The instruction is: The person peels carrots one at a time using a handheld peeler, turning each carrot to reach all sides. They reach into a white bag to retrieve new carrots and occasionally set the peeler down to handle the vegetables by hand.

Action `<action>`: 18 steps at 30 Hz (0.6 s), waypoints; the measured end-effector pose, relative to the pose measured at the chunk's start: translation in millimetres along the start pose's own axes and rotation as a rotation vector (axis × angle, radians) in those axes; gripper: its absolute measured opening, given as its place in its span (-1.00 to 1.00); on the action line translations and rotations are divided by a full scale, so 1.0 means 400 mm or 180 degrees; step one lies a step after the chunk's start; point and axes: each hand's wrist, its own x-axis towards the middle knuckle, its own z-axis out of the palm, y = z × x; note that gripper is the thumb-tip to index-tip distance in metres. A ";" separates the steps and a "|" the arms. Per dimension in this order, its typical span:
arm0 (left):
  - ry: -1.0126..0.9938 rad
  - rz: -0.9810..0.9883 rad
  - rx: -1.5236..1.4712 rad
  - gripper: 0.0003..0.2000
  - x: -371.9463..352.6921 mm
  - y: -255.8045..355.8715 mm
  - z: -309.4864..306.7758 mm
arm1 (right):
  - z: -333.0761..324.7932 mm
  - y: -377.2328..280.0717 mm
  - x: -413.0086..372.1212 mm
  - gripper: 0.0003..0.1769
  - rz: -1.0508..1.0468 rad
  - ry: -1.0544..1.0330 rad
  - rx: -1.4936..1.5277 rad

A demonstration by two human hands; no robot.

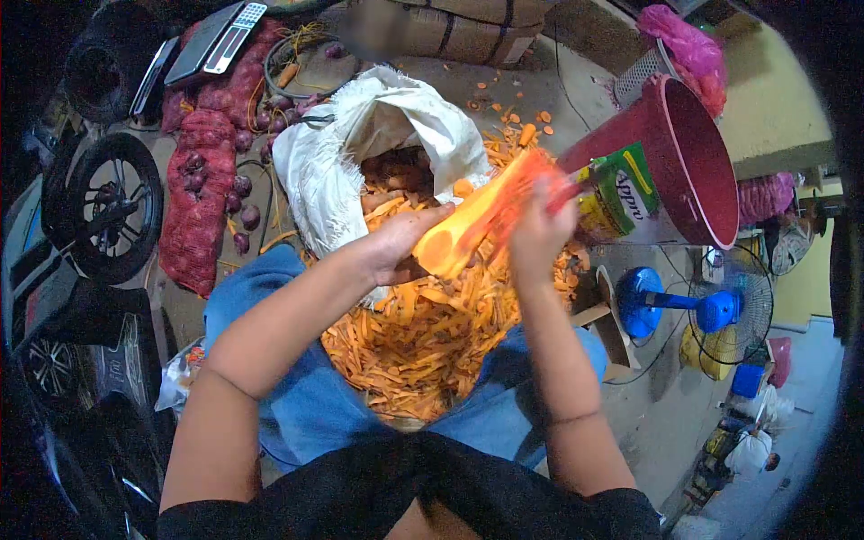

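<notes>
My left hand (402,241) is closed round the thick end of a peeled orange carrot (440,247), held above a heap of carrot peels (423,337). Closed on a red peeler (526,184), my right hand (544,225) is at the carrot's far end. Motion smears both the peeler and this hand, so the blade cannot be made out. A white woven sack (315,171) stands open just beyond my left hand, with carrots (396,175) inside it. The peels lie between my knees.
To the right, a large red bucket (688,162) lies tilted. A blue fan (715,310) and cardboard box (607,324) are nearer. Red net bags of onions (202,234), loose onions (250,216) and a scale (207,45) are left, beside a motorcycle wheel (112,209).
</notes>
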 end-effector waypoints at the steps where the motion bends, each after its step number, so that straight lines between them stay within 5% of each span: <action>1: -0.0067 -0.0212 0.0545 -0.65 -0.030 0.018 0.020 | -0.023 0.095 0.056 -0.81 -0.0196 0.0653 -0.0473; 3: -0.0131 -0.0529 0.1004 -0.64 -0.054 0.006 0.038 | -0.101 0.103 0.151 -0.81 0.0718 0.1351 -0.1171; 5: -0.0397 -0.0410 0.1010 -0.67 -0.049 -0.013 0.023 | -0.173 0.194 0.199 -0.80 0.1047 0.1958 0.0552; 6: -0.0740 -0.0587 0.0610 -0.67 -0.043 -0.008 0.015 | -0.172 0.170 0.198 -0.80 0.1047 0.1956 0.0551; 8: -0.0399 -0.0451 0.0415 -0.67 -0.020 -0.003 0.004 | -0.155 0.119 0.175 -0.79 0.1199 0.1396 0.1431; 10: -0.0044 -0.0316 0.0219 -0.67 -0.001 0.004 -0.009 | -0.115 0.072 0.135 -0.79 0.1585 0.0876 0.1225; 12: -0.0039 -0.0242 -0.0274 -0.69 0.018 0.010 -0.021 | -0.045 0.031 0.092 -0.83 0.1013 0.0711 0.1513; 14: -0.0136 -0.0248 -0.0385 -0.70 0.029 0.009 -0.029 | -0.024 0.004 0.049 -0.84 0.0819 0.0180 0.0447; 18: 0.0071 -0.0120 -0.0024 -0.66 0.044 0.006 -0.016 | -0.011 -0.015 0.029 -0.82 0.1327 -0.0403 0.0018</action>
